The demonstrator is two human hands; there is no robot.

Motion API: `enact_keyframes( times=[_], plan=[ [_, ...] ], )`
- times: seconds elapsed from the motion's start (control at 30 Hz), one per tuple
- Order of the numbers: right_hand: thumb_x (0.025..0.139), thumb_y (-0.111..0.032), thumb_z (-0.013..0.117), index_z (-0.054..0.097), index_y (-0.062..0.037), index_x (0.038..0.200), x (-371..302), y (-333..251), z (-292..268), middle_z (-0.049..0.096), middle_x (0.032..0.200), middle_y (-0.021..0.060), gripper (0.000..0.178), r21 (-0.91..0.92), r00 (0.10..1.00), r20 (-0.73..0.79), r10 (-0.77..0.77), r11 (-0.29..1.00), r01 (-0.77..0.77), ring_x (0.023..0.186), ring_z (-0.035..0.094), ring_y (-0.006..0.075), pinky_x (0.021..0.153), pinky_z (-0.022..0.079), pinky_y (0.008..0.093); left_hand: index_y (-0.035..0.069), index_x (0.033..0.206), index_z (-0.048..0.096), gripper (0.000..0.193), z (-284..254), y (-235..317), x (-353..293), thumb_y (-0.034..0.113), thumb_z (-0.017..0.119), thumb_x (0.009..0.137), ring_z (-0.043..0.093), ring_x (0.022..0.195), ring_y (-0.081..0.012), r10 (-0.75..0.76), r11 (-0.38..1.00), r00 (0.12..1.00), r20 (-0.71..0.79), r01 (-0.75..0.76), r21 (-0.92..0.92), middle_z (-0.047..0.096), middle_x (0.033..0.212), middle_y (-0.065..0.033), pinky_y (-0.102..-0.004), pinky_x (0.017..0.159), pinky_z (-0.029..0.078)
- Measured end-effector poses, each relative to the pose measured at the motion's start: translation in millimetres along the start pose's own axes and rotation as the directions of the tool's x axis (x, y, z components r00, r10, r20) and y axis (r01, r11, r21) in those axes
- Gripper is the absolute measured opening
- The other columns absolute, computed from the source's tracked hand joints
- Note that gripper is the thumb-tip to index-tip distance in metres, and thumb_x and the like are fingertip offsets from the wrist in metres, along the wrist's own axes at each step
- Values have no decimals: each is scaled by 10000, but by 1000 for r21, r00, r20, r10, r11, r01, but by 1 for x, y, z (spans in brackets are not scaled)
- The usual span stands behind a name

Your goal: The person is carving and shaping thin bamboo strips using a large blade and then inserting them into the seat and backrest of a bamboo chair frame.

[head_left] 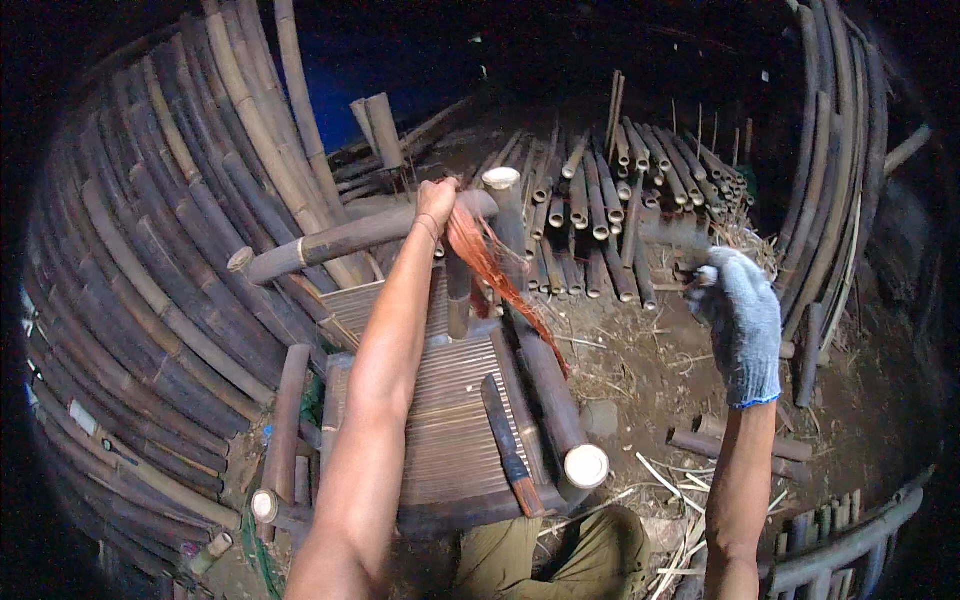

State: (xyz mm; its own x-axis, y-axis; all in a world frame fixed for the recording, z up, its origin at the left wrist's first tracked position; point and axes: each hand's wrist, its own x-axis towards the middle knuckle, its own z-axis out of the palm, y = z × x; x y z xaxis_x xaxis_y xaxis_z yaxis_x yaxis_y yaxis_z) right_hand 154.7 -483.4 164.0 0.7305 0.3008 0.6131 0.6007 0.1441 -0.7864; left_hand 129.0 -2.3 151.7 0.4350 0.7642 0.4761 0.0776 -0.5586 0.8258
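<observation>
My left hand (437,203), bare, is closed at the top of a bamboo frame. From its fist trails a bundle of reddish-orange fibres (485,258), frayed and hanging down to the right. Right beside that fist runs a horizontal bamboo rail (335,243), part of a bamboo chair with a slatted seat (440,410). To the right, my right hand (742,310) wears a grey knitted glove and is raised with its fingers curled. Something dark and blurred shows at those fingers; its kind cannot be made out. A long-bladed knife (508,450) lies on the slatted seat.
Bamboo poles (150,220) line the left side, and more poles (830,180) stand at the right. Cut bamboo lengths (600,200) lie stacked ahead. Shavings and short bamboo pieces (740,445) litter the dirt floor. A low bamboo frame (850,545) sits at lower right.
</observation>
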Motion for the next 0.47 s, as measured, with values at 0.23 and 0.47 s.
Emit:
enact_keyframes(
  times=[0.23, 0.47],
  plan=[
    [992, -303, 580, 674, 10, 1148, -47, 3, 7, 711, 1031, 102, 363, 250, 916, 231, 329, 890, -382, 685, 673, 159, 602, 552, 289, -23, 1188, 635, 387, 16, 81, -180, 257, 612, 921, 633, 968, -283, 327, 934, 939, -105, -338, -116, 670, 1008, -153, -394, 864, 483],
    [996, -257, 548, 693, -71, 1171, -78, 13, 53, 720, 1071, 82, 293, -133, 853, 512, -97, 973, 191, 691, 699, 162, 661, 576, 306, -46, 1271, 606, 425, -3, 113, -285, 300, 550, 1030, 600, 1211, -225, 163, 763, 690, 705, 365, -534, 639, 1278, -155, -333, 1045, 452]
  ],
)
